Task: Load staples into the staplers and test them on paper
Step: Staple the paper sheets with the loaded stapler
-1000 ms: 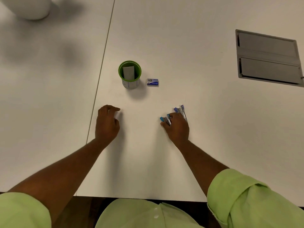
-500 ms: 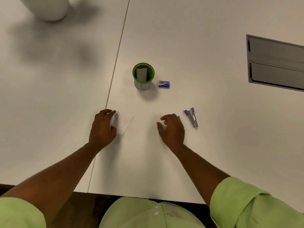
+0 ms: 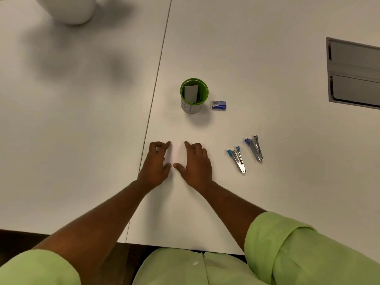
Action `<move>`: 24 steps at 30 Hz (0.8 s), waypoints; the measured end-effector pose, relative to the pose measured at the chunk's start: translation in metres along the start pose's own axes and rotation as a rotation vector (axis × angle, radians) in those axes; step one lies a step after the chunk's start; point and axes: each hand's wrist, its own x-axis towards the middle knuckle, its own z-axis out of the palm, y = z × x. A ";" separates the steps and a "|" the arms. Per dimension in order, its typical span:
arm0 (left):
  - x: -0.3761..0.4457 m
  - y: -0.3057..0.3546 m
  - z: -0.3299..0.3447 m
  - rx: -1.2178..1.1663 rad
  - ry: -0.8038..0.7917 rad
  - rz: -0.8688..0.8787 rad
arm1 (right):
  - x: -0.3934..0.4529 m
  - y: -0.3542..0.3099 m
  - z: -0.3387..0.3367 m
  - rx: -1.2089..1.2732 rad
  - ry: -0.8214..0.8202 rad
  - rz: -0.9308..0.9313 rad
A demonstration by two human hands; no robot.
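A small white paper slip (image 3: 177, 154), barely distinct from the white table (image 3: 267, 202), lies between my two hands. My left hand (image 3: 156, 163) touches its left edge with index fingertip and thumb, the other fingers loosely curled. My right hand (image 3: 195, 163) rests on its right edge with index and thumb spread. Two small metal staplers lie swung open to the right, apart from my hands: a light-blue one (image 3: 237, 159) and a purple-blue one (image 3: 255, 148). A blue staple box (image 3: 218, 105) sits beside a green cup (image 3: 194, 95).
The green cup holds a grey card and stands behind my hands. A seam (image 3: 158, 68) splits the table just left of my left hand. A grey floor-box hatch (image 3: 353, 73) is set in at far right. A white rounded vessel (image 3: 70, 9) stands at top left.
My right hand has let go of both staplers, left them lying at the right, and moved left to the paper. My left hand shifted slightly to frame the slip's other edge.
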 end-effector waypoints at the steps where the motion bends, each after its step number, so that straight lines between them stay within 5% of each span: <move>1: 0.000 0.002 0.003 -0.003 -0.003 -0.002 | 0.001 0.001 0.001 0.002 0.006 0.007; 11: 0.018 0.030 0.012 -0.014 0.014 -0.084 | 0.000 0.029 -0.004 0.132 0.154 0.070; 15: 0.031 0.044 0.014 -0.072 0.051 -0.015 | 0.000 0.036 -0.010 0.368 0.186 0.082; 24: 0.045 0.067 0.020 -0.357 -0.024 -0.163 | 0.007 0.058 -0.041 1.120 0.123 0.495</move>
